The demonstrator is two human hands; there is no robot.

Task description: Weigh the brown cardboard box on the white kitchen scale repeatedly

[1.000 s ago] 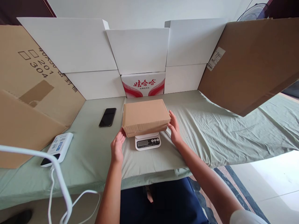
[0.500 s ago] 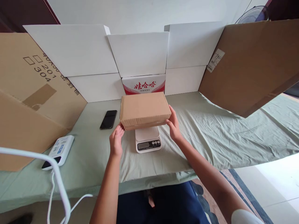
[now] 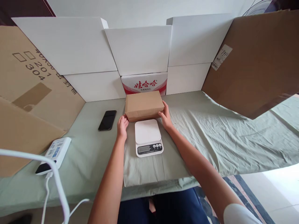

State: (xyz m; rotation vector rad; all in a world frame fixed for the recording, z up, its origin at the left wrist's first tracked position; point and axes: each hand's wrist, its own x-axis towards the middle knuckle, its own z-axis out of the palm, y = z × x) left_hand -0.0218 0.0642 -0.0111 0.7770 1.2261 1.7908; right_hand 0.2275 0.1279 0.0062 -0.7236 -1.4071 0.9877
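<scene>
Between my two hands is a closed brown cardboard box (image 3: 144, 104), just behind the scale and in front of the red-and-white carton. My left hand (image 3: 122, 126) grips its left front corner, fingers at the lower edge. On the right end, my right hand (image 3: 165, 115) holds the box with the thumb on the front face and fingers round the side. Nearer to me lies a white digital kitchen scale (image 3: 148, 132), its plate bare and its display blank. Whether the box's underside touches the cloth is hard to make out.
A black phone (image 3: 107, 120) lies to the left. Beyond it are a white device (image 3: 56, 152) with a plugged-in cable and a curved white tube (image 3: 54, 171). White boxes (image 3: 140, 49) and the printed carton (image 3: 144, 83) stand behind; large cardboard sheets (image 3: 252, 62) flank the green cloth (image 3: 187, 140).
Both hands have carried the cardboard box away from me, from above the scale to behind it. The scale's plate is now uncovered. The camera view has shifted slightly.
</scene>
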